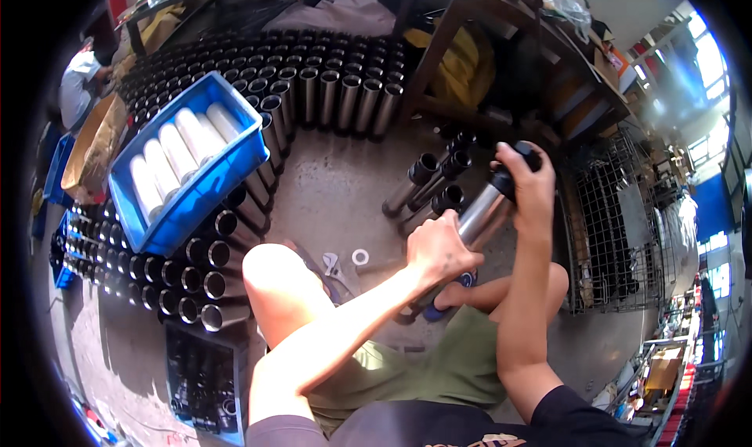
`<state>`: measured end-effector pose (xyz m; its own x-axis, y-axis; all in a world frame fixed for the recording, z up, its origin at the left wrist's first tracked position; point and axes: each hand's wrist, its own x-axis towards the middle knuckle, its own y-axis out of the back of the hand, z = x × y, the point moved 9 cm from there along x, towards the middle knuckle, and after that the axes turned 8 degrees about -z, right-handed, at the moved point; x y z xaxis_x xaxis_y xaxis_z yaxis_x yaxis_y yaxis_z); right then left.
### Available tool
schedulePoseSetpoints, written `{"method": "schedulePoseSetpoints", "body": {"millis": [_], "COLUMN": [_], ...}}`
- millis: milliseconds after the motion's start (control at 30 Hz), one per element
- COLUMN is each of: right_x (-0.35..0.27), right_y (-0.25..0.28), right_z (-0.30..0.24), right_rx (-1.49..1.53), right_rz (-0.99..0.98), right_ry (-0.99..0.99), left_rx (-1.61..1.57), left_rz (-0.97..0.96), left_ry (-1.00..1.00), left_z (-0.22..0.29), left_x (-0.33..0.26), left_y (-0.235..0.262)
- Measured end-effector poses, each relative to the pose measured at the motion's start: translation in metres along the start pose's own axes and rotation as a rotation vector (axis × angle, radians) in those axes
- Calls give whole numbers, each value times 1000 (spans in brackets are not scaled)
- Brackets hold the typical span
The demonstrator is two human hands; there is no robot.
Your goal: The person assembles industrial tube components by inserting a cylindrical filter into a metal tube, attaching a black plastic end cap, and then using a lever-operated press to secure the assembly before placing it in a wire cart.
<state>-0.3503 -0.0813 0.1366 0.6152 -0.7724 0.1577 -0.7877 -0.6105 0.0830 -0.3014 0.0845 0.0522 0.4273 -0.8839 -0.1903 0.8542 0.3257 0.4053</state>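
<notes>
A shiny metal tube (pixel 484 216) slants up and to the right between my knees. My left hand (pixel 442 247) is closed around its body, fingers wrapped over it. At the tube's upper end, my right hand (pixel 533 177) is closed on a black end cap (pixel 526 156), which the fingers partly cover; whether cap and tube are fully joined I cannot tell. Just left of it, several similar tubes with black collars (pixel 424 165) stand on the floor. The lower end of the held tube is mostly hidden by my left hand and arm.
An adjustable wrench (pixel 332 264) and a white ring (pixel 359 257) lie on the floor. A blue crate (pixel 207 204) of white-wrapped cylinders rests over rows of standing tubes (pixel 338 102). At right stands a wire cage (pixel 619 220). Another person (pixel 78 83) is at far left.
</notes>
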Motion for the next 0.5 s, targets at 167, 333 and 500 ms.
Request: {"method": "schedulePoseSetpoints", "body": {"millis": [167, 333, 500], "right_x": [-34, 4, -32], "right_y": [-49, -18, -87], "right_z": [-54, 12, 65], "right_rx": [1538, 271, -23], "right_rz": [-1018, -172, -81], "right_ry": [181, 53, 343], "left_rx": [-1119, -207, 377], "left_rz": [-1301, -199, 146], "left_ry": [-168, -118, 217], "left_z": [43, -38, -125], "left_x": [-58, 26, 47], "left_y": [-69, -17, 9]}}
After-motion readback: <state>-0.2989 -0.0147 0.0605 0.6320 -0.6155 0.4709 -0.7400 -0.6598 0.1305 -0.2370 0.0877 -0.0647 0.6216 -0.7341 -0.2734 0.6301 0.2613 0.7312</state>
